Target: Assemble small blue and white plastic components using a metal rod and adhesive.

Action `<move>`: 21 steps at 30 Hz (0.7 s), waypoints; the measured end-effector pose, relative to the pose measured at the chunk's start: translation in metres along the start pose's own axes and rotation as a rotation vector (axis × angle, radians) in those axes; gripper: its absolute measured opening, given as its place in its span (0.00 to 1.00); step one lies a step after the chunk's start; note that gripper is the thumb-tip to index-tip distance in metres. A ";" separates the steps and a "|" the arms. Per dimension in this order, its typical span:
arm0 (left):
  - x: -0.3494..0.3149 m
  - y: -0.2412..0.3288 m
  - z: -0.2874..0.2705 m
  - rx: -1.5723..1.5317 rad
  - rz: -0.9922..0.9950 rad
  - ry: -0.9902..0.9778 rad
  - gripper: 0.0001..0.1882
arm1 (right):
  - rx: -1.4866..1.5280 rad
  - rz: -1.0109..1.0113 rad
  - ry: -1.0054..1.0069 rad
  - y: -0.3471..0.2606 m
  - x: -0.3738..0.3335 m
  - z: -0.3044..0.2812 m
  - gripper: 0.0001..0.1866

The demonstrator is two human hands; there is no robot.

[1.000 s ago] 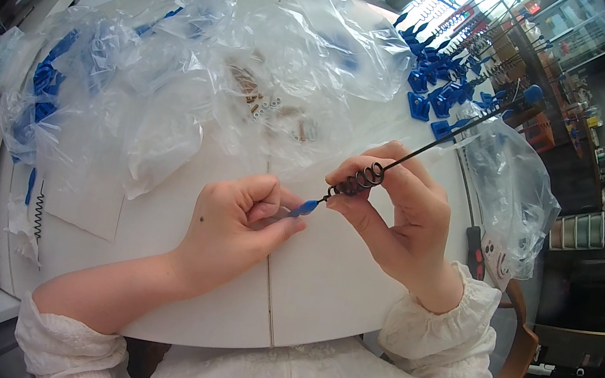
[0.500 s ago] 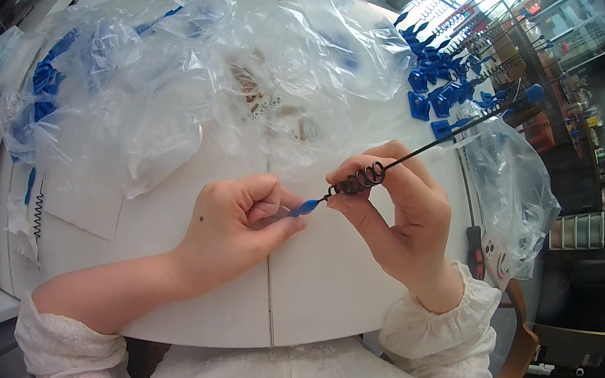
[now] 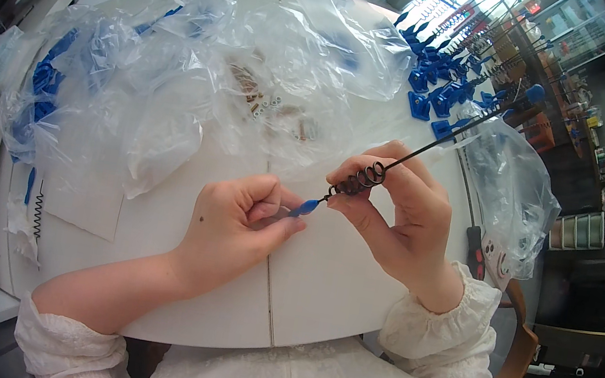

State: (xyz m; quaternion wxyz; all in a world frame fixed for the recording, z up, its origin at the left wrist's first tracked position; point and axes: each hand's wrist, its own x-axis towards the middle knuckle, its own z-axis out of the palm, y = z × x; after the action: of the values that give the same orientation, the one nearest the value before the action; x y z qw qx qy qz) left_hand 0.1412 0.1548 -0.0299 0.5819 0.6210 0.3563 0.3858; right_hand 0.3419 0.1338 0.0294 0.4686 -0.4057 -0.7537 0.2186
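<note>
Between both hands, a black coiled wire rod (image 3: 402, 161) spans: right hand (image 3: 401, 213) grips the coil, steadying it. Left hand (image 3: 234, 218) pinches its blue tip (image 3: 307, 206), apparently for alignment

Bright, even daylight (glare top right) — sharp centre, dark bent rim.

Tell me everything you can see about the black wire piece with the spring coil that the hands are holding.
The black wire piece is a thin, dark, metal-looking rod with a tight spring coil near its lower end and a small blue tip. It slants from lower left up to the right, above the white table. The right hand grips the coil; the left hand pinches the blue tip. Its far end bears a blue knob.
</note>
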 end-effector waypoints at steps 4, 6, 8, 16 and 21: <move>0.000 0.000 -0.002 0.020 -0.014 -0.012 0.23 | -0.004 -0.005 -0.008 0.000 0.001 0.000 0.08; 0.000 0.003 -0.001 0.024 -0.013 -0.011 0.23 | 0.001 0.001 -0.005 -0.001 0.000 0.000 0.08; 0.000 0.004 -0.001 0.028 -0.013 -0.009 0.23 | 0.008 0.008 -0.002 -0.001 0.000 0.000 0.08; 0.001 0.004 -0.001 0.044 0.005 -0.009 0.24 | -0.011 -0.002 -0.003 0.000 0.000 -0.001 0.08; 0.000 0.004 -0.001 0.039 -0.006 -0.006 0.23 | 0.001 0.000 0.001 0.000 0.000 0.000 0.08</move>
State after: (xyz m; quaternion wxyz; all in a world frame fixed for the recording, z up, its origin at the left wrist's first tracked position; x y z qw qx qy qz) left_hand 0.1405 0.1550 -0.0264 0.5719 0.6322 0.3640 0.3752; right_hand 0.3421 0.1339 0.0288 0.4694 -0.4055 -0.7533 0.2187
